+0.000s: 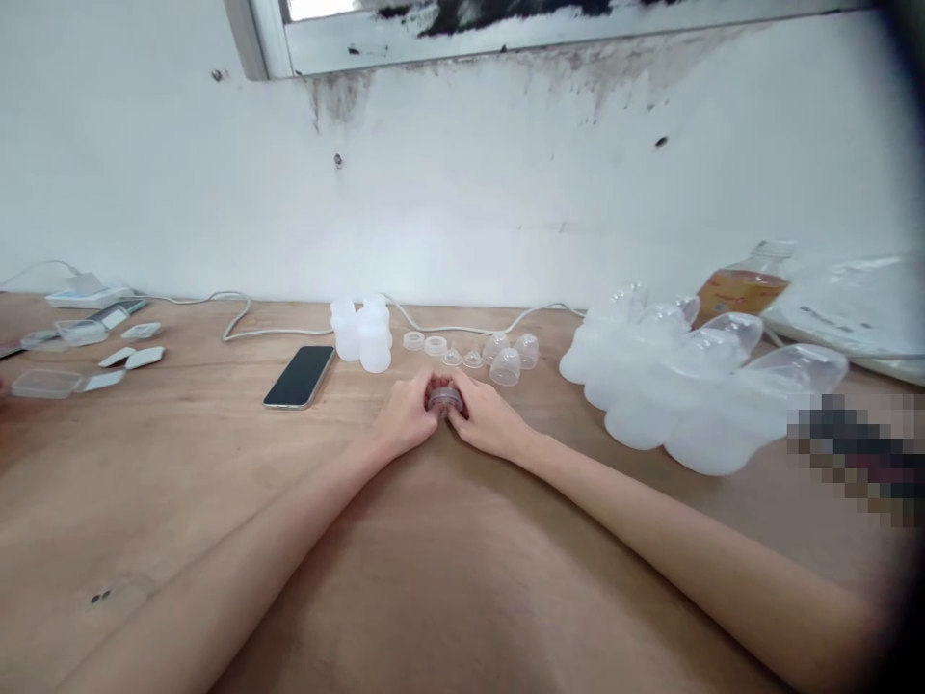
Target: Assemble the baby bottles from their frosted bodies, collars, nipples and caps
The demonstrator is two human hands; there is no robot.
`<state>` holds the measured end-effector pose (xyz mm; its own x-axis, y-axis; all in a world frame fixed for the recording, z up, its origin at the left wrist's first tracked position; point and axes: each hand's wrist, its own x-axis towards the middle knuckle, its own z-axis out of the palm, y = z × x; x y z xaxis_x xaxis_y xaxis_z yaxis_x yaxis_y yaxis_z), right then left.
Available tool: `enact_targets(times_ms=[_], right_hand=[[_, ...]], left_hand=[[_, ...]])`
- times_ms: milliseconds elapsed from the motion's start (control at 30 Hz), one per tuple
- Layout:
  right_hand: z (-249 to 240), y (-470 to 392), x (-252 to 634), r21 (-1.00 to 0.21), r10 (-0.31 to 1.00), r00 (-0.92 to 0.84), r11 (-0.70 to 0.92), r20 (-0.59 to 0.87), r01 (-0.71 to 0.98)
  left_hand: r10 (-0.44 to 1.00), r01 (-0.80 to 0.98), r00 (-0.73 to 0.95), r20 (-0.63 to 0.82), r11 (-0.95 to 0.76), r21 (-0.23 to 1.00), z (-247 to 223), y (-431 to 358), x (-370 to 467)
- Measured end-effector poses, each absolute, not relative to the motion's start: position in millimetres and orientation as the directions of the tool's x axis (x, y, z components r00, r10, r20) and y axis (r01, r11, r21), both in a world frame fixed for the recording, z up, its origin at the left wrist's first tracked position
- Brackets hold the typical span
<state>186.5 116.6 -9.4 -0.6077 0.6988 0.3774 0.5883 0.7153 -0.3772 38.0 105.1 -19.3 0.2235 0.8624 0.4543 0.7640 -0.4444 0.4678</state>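
Up from the bottom corners of the frame come two bare forearms (238, 564), meeting dead centre over the table (462, 578). Left hand (409, 416) and right hand (486, 414) are both closed around one small clear round piece (445, 396), thumbs on the near side, fingers mostly hidden behind it, so can't tell you exactly what it is.

Right side of the frame is hogged by a bunch of frosted bottles (712, 424) with clear domed tops. Left of the hands there's a dark-screened phone (299, 377) lying flat, and way over at the left edge some clear plastic boxes (47, 384) and white flat pieces.

Just past the hands sit three clear domed caps (505, 366), two little pointed clear bits (472, 359) and two pale rings (436, 345), plus some white containers (374, 342) beside them. Further back: a white cable (238, 306), a tilted amber drink bottle (744, 291) at right, then a grubby white wall (462, 193) with a window frame (271, 39) up top.
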Motion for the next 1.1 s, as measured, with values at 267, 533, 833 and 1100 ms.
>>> enact_targets(times_ms=[267, 533, 833, 1100], right_hand=[[-14.7, 126.2, 186.6, -0.421, 0.715, -0.567, 0.699, 0.410, 0.578], [-12.9, 120.6, 188.3, -0.447, 0.683, -0.592, 0.729, 0.428, 0.517], [-13.1, 124.4, 188.6, -0.460, 0.721, -0.477, 0.691, 0.503, 0.558], [-18.0, 123.9, 187.1, -0.342, 0.634, -0.536, 0.764, 0.558, 0.547]], left_hand=[[0.855, 0.761, 0.276, 0.440, -0.474, 0.444, -11.6, 93.2, 40.0], [0.874, 0.709, 0.145, 0.465, -0.419, 0.567, -18.4, 104.3, 34.1], [0.870, 0.603, 0.173, 0.461, -0.464, 0.649, -14.5, 100.0, 38.6], [0.840, 0.718, 0.242, 0.486, -0.492, 0.493, -9.7, 93.0, 38.9]])
